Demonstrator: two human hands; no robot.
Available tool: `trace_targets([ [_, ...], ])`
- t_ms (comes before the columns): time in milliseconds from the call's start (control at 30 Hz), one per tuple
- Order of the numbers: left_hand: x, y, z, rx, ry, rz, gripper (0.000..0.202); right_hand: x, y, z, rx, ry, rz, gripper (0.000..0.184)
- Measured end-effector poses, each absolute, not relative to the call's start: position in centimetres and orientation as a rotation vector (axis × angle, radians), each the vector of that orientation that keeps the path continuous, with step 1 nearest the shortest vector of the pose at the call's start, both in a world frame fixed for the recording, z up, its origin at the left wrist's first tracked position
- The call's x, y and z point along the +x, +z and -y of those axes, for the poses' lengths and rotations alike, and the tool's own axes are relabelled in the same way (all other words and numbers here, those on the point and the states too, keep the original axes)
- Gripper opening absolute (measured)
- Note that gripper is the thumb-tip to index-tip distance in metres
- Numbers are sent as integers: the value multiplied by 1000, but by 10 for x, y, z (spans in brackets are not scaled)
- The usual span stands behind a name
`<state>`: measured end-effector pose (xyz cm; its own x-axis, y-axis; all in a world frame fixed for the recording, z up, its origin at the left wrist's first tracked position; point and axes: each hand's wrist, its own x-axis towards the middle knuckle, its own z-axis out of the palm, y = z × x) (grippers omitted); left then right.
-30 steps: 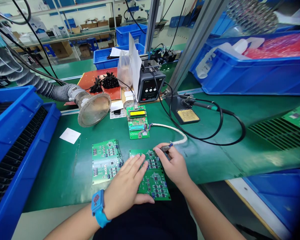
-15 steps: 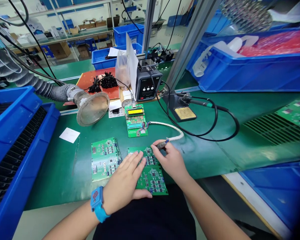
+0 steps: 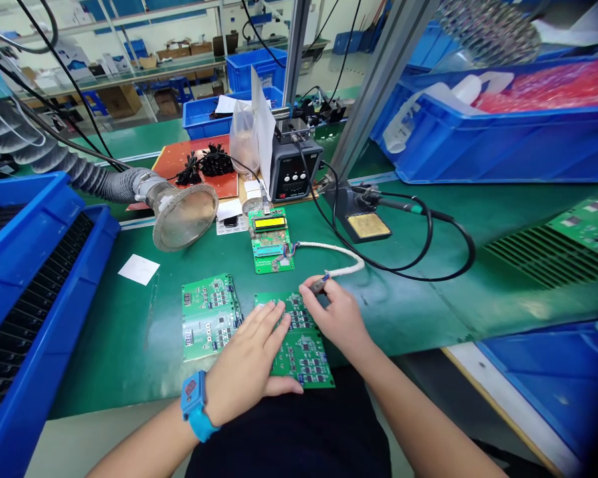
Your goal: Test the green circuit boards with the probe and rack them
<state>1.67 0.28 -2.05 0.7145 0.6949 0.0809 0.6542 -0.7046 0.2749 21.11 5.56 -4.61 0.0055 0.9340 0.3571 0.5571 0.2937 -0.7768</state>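
My left hand [image 3: 246,362], a blue wrist strap at its wrist, lies flat with fingers stretched out over the left part of a green circuit board [image 3: 306,352]. In my right hand [image 3: 341,318] a pen-like probe [image 3: 319,285] is pinched, held near the board's upper edge; its tip is hidden by my fingers. A white-sleeved cable [image 3: 339,249] runs from the probe to a green programmer board [image 3: 272,249] with a lit yellow display. To the left of my left hand lies another circuit board [image 3: 209,315] with two small digit displays.
A fume extraction hose [image 3: 184,216] hangs at the left, beside blue bins [image 3: 80,292] holding black slotted racks. Behind stand a soldering station [image 3: 296,166] and an iron holder [image 3: 363,222] with looping black cable. A blue crate [image 3: 498,146] sits at the right.
My right hand and the probe have shifted slightly, and the probe's rear end and cable have moved a little to the left. My left hand has stayed put.
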Motion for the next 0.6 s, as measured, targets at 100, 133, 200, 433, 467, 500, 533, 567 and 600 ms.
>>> trace_targets([
  [100, 17, -21, -3, 2698, 267, -1074, 99, 209, -48, -58, -1360, 454, 1708, 10],
  [133, 17, -22, -3, 2696, 272, -1074, 99, 209, -49, -58, -1355, 439, 1714, 9],
  [200, 16, -23, -3, 2691, 282, -1073, 99, 209, -50, -57, -1346, 420, 1714, 9],
  [433, 17, -23, -2, 2706, 281, -1085, 100, 215, -43, -55, -1366, 661, 1641, 17],
  [467, 17, -23, -2, 2709, 280, -1086, 100, 217, -41, -54, -1377, 732, 1616, 19],
  [500, 17, -22, -2, 2710, 277, -1086, 100, 219, -40, -54, -1389, 794, 1585, 20],
  [533, 17, -22, -2, 2711, 274, -1085, 99, 221, -39, -53, -1404, 839, 1549, 21],
  [567, 17, -22, -1, 2709, 271, -1084, 99, 222, -38, -52, -1420, 864, 1509, 23],
  [600, 17, -22, -1, 2706, 270, -1085, 99, 223, -38, -50, -1434, 872, 1471, 25],
])
